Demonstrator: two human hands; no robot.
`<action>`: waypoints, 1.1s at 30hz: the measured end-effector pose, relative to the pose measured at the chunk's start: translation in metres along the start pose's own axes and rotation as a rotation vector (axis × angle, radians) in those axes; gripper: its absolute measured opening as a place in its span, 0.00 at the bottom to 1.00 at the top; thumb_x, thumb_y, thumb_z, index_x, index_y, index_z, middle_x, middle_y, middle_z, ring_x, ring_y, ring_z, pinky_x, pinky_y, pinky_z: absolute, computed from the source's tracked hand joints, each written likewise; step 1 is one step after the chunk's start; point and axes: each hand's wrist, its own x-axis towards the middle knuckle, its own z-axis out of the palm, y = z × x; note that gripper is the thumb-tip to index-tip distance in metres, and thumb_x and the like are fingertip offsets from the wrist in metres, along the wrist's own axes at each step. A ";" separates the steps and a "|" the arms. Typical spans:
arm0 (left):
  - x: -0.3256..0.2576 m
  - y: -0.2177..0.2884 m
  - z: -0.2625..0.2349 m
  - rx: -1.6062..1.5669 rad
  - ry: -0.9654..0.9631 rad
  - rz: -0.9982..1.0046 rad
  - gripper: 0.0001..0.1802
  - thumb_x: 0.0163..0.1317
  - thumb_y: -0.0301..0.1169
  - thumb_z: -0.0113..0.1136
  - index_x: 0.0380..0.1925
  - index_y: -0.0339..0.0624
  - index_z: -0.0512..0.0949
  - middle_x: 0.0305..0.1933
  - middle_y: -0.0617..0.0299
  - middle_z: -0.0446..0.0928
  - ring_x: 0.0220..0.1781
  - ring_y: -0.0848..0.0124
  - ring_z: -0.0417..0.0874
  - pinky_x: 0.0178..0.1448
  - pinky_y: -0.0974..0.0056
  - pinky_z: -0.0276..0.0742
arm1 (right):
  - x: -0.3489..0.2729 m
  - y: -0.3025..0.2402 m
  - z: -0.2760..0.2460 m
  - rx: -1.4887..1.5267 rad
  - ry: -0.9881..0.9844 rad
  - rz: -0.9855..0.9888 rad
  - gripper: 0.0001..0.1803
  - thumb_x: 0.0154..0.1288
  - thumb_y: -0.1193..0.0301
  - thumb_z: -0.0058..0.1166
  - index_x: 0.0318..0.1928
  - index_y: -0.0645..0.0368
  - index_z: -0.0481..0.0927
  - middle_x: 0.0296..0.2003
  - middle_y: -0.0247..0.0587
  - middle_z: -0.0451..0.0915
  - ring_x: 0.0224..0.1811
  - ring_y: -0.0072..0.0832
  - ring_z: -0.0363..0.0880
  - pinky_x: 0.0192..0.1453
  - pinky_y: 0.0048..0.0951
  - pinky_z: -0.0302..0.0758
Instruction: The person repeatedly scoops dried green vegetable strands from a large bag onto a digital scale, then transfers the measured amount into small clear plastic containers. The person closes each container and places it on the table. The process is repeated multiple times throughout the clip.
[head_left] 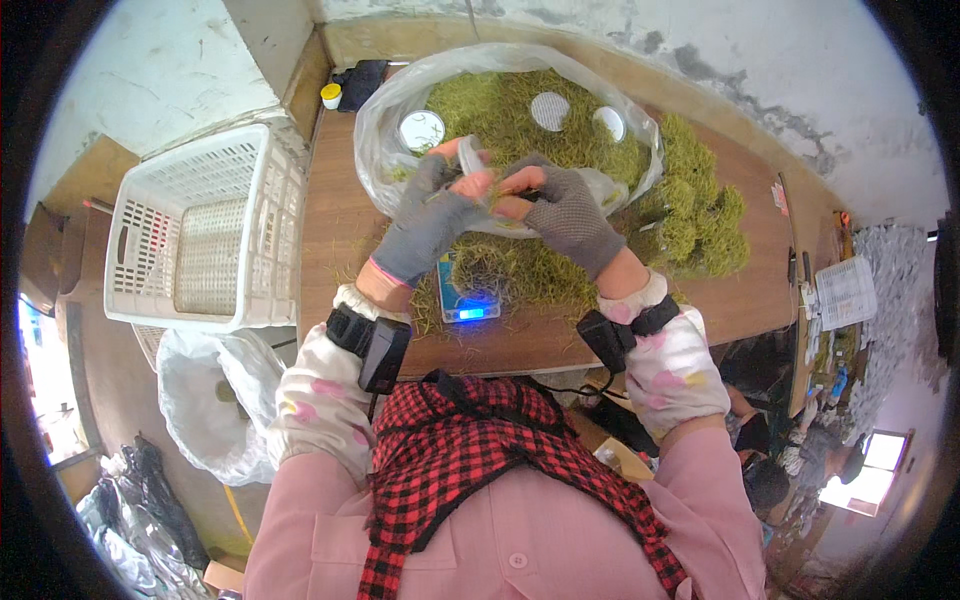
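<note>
My left hand, in a grey fingerless glove, is closed around a small white round cup tilted on its side. Close beside it, my right hand in a matching glove has its fingers curled in a pinch; what lies in them is hidden and blurred. Both hands are over the near rim of a clear plastic bag filled with dry green moss. On the moss lie a white round piece, a ridged one and another at the right. Below my hands, moss covers part of a scale with a lit blue display.
Clumps of moss are heaped on the table right of the bag. A white plastic crate stands at the left, above a bag-lined bin. A yellow-lidded jar sits at the far left corner. Other people are at the lower right.
</note>
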 end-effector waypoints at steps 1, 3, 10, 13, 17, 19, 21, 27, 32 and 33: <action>-0.001 -0.001 -0.007 0.069 0.108 -0.043 0.35 0.66 0.41 0.69 0.67 0.38 0.68 0.59 0.57 0.76 0.57 0.68 0.79 0.58 0.63 0.79 | -0.002 0.007 -0.006 -0.030 0.003 0.087 0.12 0.60 0.67 0.72 0.41 0.57 0.85 0.40 0.38 0.81 0.44 0.30 0.80 0.48 0.32 0.76; -0.006 0.003 -0.030 0.172 0.231 -0.017 0.32 0.66 0.43 0.70 0.64 0.39 0.71 0.59 0.58 0.76 0.58 0.65 0.81 0.58 0.62 0.82 | -0.013 0.023 -0.020 -0.358 0.002 0.205 0.20 0.59 0.64 0.72 0.49 0.58 0.83 0.48 0.43 0.80 0.51 0.35 0.80 0.54 0.36 0.76; -0.085 -0.020 -0.094 0.778 0.299 -0.281 0.36 0.62 0.49 0.72 0.59 0.31 0.75 0.49 0.57 0.80 0.50 0.72 0.80 0.53 0.64 0.78 | -0.085 0.049 -0.010 -0.656 -0.286 0.437 0.52 0.57 0.50 0.71 0.77 0.53 0.60 0.68 0.67 0.64 0.71 0.57 0.66 0.72 0.46 0.69; -0.105 -0.058 -0.081 0.549 0.266 -0.284 0.38 0.64 0.50 0.70 0.63 0.31 0.72 0.52 0.55 0.79 0.53 0.69 0.79 0.57 0.63 0.77 | -0.101 0.045 0.026 -0.474 -0.274 0.420 0.52 0.59 0.49 0.69 0.79 0.50 0.57 0.66 0.67 0.66 0.70 0.60 0.67 0.71 0.47 0.69; -0.111 -0.096 -0.050 0.610 0.305 -0.050 0.37 0.69 0.45 0.66 0.69 0.32 0.67 0.55 0.57 0.77 0.52 0.70 0.77 0.56 0.64 0.76 | -0.106 0.042 0.054 -0.388 -0.104 0.232 0.48 0.60 0.52 0.68 0.77 0.51 0.62 0.54 0.60 0.73 0.56 0.55 0.73 0.62 0.47 0.72; -0.107 -0.098 -0.042 0.720 0.274 -0.039 0.36 0.71 0.43 0.64 0.70 0.32 0.65 0.59 0.56 0.74 0.57 0.68 0.75 0.63 0.63 0.73 | -0.106 0.045 0.060 -0.438 -0.087 0.118 0.45 0.60 0.56 0.68 0.76 0.50 0.64 0.52 0.57 0.71 0.53 0.51 0.72 0.61 0.44 0.71; -0.099 -0.095 -0.032 0.813 0.241 0.041 0.36 0.71 0.44 0.63 0.70 0.32 0.65 0.61 0.53 0.72 0.60 0.67 0.74 0.65 0.62 0.71 | -0.106 0.053 0.065 -0.484 -0.057 0.042 0.40 0.61 0.59 0.67 0.73 0.51 0.68 0.49 0.56 0.72 0.51 0.50 0.72 0.59 0.44 0.72; -0.086 -0.086 -0.003 1.379 -0.020 0.445 0.42 0.58 0.43 0.72 0.70 0.41 0.65 0.64 0.42 0.68 0.61 0.42 0.70 0.64 0.44 0.70 | -0.108 0.081 0.089 -0.363 -0.040 0.267 0.14 0.61 0.68 0.60 0.46 0.60 0.83 0.46 0.58 0.75 0.49 0.52 0.73 0.56 0.47 0.73; -0.083 -0.086 0.005 1.372 -0.034 0.476 0.42 0.59 0.44 0.71 0.70 0.42 0.65 0.64 0.42 0.67 0.60 0.42 0.70 0.65 0.43 0.69 | -0.113 0.084 0.096 -0.060 0.148 0.276 0.17 0.61 0.70 0.60 0.50 0.60 0.82 0.47 0.53 0.77 0.50 0.48 0.76 0.55 0.44 0.75; -0.083 -0.086 0.004 1.365 -0.036 0.472 0.42 0.59 0.44 0.71 0.70 0.42 0.65 0.64 0.42 0.67 0.60 0.41 0.70 0.65 0.43 0.69 | -0.114 0.082 0.097 -0.042 0.201 0.302 0.17 0.61 0.71 0.61 0.52 0.60 0.81 0.47 0.51 0.77 0.50 0.47 0.77 0.55 0.43 0.75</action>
